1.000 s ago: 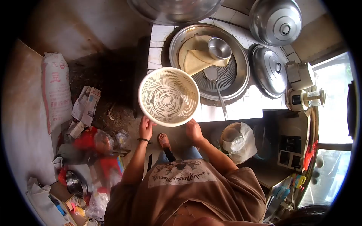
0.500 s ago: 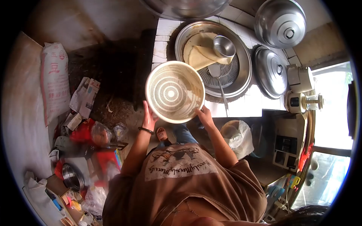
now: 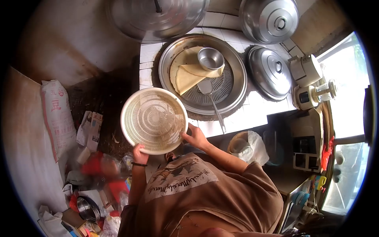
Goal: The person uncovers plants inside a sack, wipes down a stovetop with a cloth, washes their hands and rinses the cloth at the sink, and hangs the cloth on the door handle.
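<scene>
Between my hands is a round cream plastic colander [image 3: 154, 118], its slotted inside facing up. My left hand [image 3: 140, 154] grips the near left part of its rim. At the right side of the rim, my right hand [image 3: 195, 136] is closed on the edge. Beyond the colander, a wide metal pan [image 3: 241, 85] is set into the white-tiled stove top. Folded pale flat sheets of dough or pancake [image 3: 188, 78] lie in it, with a small metal bowl [image 3: 211, 59] on them. A metal spatula [image 3: 215, 106] rests over the pan's near rim.
Large metal lids [image 3: 270, 73] stand and lie around the stove. A small appliance [image 3: 310, 98] is by the window at right. A lined bin [image 3: 248, 146] is below the stove. At left are a printed sack [image 3: 59, 118], cardboard and clutter on the floor.
The colander has moved left and toward me, away from overlapping the pan's edge. My left hand has shifted to the near rim. The camera view has turned, so the stove appears further left.
</scene>
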Available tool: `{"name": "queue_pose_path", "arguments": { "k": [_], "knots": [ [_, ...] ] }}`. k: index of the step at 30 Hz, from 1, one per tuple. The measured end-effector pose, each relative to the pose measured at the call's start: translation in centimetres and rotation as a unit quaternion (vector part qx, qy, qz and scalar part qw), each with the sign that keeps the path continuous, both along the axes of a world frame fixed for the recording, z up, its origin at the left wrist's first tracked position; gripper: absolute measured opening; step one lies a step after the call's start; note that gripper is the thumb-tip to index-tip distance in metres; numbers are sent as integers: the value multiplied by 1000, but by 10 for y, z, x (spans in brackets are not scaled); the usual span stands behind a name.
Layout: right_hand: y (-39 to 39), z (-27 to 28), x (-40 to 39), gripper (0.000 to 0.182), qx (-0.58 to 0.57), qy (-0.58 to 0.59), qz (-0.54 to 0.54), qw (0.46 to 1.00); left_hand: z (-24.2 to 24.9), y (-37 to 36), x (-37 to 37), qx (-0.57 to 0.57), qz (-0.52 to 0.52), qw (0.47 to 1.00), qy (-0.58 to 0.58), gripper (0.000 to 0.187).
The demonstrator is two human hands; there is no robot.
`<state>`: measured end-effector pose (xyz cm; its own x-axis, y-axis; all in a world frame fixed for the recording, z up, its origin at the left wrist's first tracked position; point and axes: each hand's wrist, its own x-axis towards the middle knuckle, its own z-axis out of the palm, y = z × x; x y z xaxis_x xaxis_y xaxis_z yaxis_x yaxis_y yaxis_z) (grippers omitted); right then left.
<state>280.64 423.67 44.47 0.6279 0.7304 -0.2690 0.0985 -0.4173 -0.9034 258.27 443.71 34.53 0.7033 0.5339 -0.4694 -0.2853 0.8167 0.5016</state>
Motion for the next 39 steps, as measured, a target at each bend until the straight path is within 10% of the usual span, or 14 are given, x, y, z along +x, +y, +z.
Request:
{"name": "queue_pose_path", "arguments": {
  "k": [3,7,10,18,24,27,30,31,35,39],
  "knots": [
    [4,-3,10,41,68,-62,-3,996,34,-9,-1,92,-46,995,4,31],
    [-6,21,53,35,-10,122,-78,989,37,-22,-1,24,-113,992,-42,91],
    [-44,7,100,31,75,64,-164,981,2,-13,0,141,-107,948,264,83],
    [-157,12,213,33,-80,57,-337,936,21,-45,65,754,-10,410,513,101],
    [-170,-35,253,51,-114,-18,-268,957,13,-41,88,684,-96,480,541,74],
    [-172,-3,253,54,-341,-188,-153,908,9,-32,83,661,-53,517,541,58],
    [-141,53,237,51,-373,-313,-124,865,21,-32,65,570,93,734,357,46],
    [-124,68,234,49,-341,-322,-107,877,41,-36,57,506,100,802,302,40],
    [-16,105,210,51,-25,-162,82,983,67,-34,10,487,179,800,301,42],
    [114,66,216,63,118,44,258,958,44,-36,-39,391,293,824,287,44]
  ]
}}
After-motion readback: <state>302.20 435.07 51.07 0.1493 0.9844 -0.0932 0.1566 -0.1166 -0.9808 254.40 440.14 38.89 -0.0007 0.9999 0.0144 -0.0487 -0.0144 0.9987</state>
